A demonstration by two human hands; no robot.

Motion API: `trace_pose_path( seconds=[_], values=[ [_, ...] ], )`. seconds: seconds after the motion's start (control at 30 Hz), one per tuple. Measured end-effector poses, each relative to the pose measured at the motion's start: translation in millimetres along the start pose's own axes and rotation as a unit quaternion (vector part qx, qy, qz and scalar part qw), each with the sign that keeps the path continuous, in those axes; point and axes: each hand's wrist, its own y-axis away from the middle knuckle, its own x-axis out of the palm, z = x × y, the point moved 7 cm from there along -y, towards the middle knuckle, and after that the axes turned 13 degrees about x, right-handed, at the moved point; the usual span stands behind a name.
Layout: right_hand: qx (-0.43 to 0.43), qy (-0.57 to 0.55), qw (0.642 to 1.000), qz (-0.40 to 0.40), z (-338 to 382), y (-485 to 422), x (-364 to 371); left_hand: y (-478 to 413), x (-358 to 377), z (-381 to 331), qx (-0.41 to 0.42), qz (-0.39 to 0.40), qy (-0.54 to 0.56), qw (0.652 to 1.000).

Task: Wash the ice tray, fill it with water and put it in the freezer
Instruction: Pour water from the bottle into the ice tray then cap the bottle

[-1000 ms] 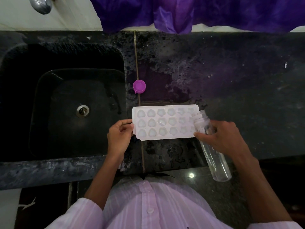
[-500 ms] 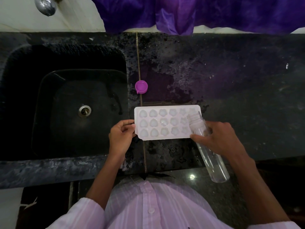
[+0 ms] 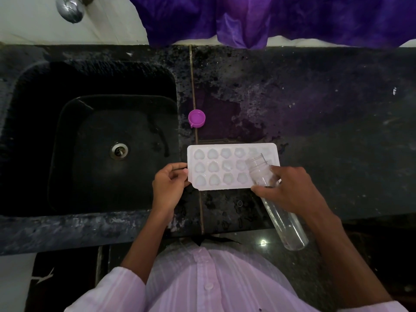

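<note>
A white ice tray (image 3: 221, 167) with several shaped cells lies flat on the dark stone counter, just right of the sink. My left hand (image 3: 169, 187) pinches the tray's left edge. My right hand (image 3: 290, 190) grips a clear plastic bottle (image 3: 284, 218), uncapped and tilted with its mouth over the tray's right cells and its base toward me. The bottle and my fingers hide the tray's right end. Some water shows in the bottle.
A purple bottle cap (image 3: 196, 118) lies on the counter beyond the tray. The black sink (image 3: 36, 140) with its drain (image 3: 119, 150) is at the left, a metal tap (image 3: 70, 8) above it. A purple cloth (image 3: 270, 16) hangs at the back.
My right hand has shifted the bottle leftward, bringing its mouth further over the tray's right cells. My left hand and the tray have stayed put.
</note>
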Motion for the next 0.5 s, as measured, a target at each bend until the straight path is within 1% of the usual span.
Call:
trace_pose_path(
  seconds=[0.5],
  values=[
    [-0.030, 0.002, 0.999, 0.021, 19, 13, 22, -1, -2, 0, 0.005, 0.013, 0.000, 1.000]
  ],
)
